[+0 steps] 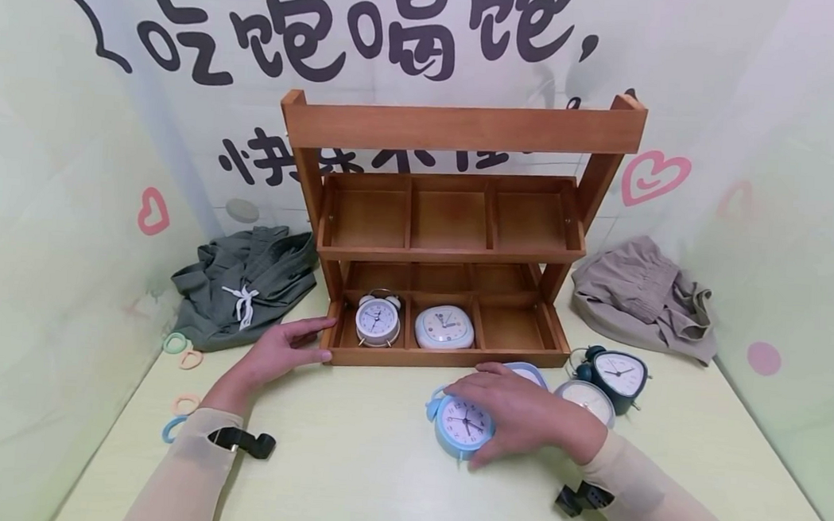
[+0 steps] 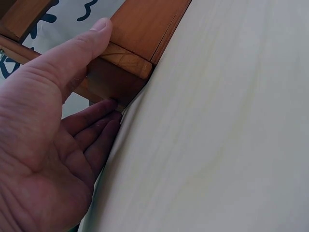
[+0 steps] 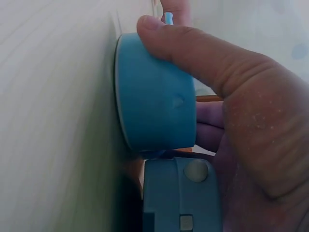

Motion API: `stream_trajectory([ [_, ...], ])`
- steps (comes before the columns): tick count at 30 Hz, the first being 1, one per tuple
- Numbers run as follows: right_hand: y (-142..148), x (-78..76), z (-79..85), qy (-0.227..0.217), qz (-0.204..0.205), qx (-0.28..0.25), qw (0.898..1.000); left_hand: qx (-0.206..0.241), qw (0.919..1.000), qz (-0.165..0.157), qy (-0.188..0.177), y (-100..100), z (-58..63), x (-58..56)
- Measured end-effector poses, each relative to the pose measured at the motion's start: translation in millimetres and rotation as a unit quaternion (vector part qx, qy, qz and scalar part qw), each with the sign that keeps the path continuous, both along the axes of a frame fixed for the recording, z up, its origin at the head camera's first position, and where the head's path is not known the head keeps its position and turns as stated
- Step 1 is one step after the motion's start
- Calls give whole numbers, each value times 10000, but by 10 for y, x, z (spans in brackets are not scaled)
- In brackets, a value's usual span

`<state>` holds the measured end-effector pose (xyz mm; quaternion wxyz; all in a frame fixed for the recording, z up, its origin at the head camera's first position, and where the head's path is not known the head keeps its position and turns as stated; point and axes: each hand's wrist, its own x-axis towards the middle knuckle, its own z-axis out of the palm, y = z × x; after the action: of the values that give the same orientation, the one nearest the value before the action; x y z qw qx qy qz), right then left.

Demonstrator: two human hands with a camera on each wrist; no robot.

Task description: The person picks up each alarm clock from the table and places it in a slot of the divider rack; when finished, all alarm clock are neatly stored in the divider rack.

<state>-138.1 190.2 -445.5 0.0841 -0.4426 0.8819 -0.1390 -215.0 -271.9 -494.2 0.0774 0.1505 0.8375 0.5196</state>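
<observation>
A light blue twin-bell alarm clock (image 1: 463, 424) lies face up near the middle of the table. My right hand (image 1: 522, 410) grips it from the right, the thumb (image 3: 193, 50) along its round side; whether it touches the table is unclear. Half hidden beyond that hand is a periwinkle-rimmed clock (image 1: 529, 372). My left hand (image 1: 267, 359) rests against the front left corner of a brown wooden shelf (image 1: 447, 359), thumb by the front and fingers at the side. In its lower tier stand a white twin-bell clock (image 1: 377, 320) and a white rounded clock (image 1: 445, 327).
To the right, a dark green clock (image 1: 619, 375) sits beside a round pale clock (image 1: 586, 400). Folded grey-green clothing (image 1: 250, 286) lies left of the shelf, taupe clothing (image 1: 640, 298) right. Several small coloured rings (image 1: 186, 403) lie at the left edge.
</observation>
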Motion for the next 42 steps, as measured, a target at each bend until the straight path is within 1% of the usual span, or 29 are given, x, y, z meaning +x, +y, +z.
stream_trajectory([
  [4, -3, 3, 24, 161, 81, -157, 9997, 14, 10000, -15, 8, -6, -11, -2],
  [6, 1, 9, 60, 223, 92, -264, 9994, 4, 10000, -11, 8, -7, -12, 0],
  [11, 18, 25, 178, 572, 51, -496, 9971, -43, 10000, 24, -14, 0, 1, 9],
  [17, 75, -10, 326, 742, -219, -641, 9949, -64, 10000, 49, -5, -20, 8, 6],
  [22, 156, -79, 457, 915, -538, -601, 9925, -90, 9999, 28, 37, -24, 12, -5],
  [27, 252, -197, 583, 1045, -756, -447, 9906, -76, 10000, 14, 23, -16, 16, -11],
  [33, 407, -414, 629, 1154, -1049, -248, 9875, -83, 10000, 44, -23, -13, 7, -5],
  [42, 617, -718, 631, 895, -1492, 174, 9846, -40, 9999, 64, -73, -8, -6, 14],
])
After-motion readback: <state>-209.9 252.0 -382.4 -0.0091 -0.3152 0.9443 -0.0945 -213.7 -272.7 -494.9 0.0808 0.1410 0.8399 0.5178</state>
